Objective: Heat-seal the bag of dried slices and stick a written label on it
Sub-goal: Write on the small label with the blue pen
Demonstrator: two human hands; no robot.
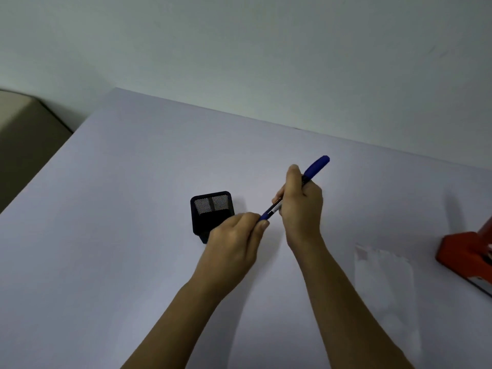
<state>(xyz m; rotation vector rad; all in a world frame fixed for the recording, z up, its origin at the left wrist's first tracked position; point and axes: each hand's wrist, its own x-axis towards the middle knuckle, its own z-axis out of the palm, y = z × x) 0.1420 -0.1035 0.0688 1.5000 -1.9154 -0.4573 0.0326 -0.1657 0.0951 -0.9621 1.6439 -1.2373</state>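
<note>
The right hand was wrapped round the barrel of the blue pen while the left hand pinched its lower end, both held above the bench just in front of the black mesh pen pot. The step looked like uncapping, best done by keeping the right grip firm and drawing the cap straight off along the pen's line, not bending it sideways. The clear bag lay flat on the bench to the right, near the orange sealer; no label showed clearly.
</note>
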